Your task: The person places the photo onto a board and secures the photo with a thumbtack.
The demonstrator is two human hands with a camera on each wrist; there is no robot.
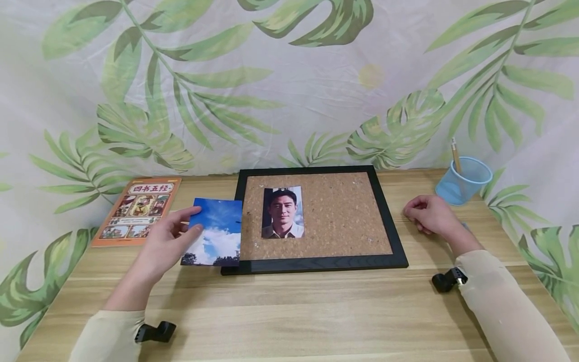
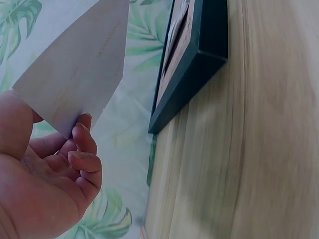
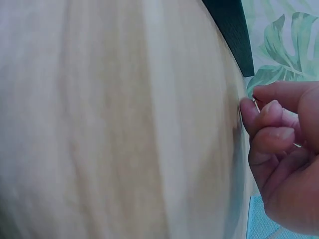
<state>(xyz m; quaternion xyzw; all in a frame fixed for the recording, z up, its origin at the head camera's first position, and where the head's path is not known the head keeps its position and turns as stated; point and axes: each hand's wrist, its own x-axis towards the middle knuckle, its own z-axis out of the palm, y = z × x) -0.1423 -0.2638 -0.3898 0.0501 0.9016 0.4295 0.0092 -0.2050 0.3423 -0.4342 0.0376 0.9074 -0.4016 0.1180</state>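
At the left of the framed corkboard (image 1: 334,216), my left hand (image 1: 165,241) pinches a sky photo (image 1: 217,231) by its left edge, thumb in front. The photo is raised over the board's left frame; its pale back (image 2: 84,59) faces the left wrist view. A portrait photo (image 1: 282,213) lies upright on the left part of the cork. To the right of the board, my right hand (image 1: 429,216) is low by the table with curled fingers. Its thumb and index fingertips meet on a tiny thin, pin-like thing (image 3: 254,99), mostly hidden by the fingers.
An orange illustrated book (image 1: 135,213) lies at the left of the wooden table (image 1: 289,311). At the back right stands a blue mesh pen cup (image 1: 463,181) holding a pencil (image 1: 455,156). Something small and blue (image 1: 466,226) shows behind the right wrist. A leaf-print cloth (image 1: 316,90) hangs behind.
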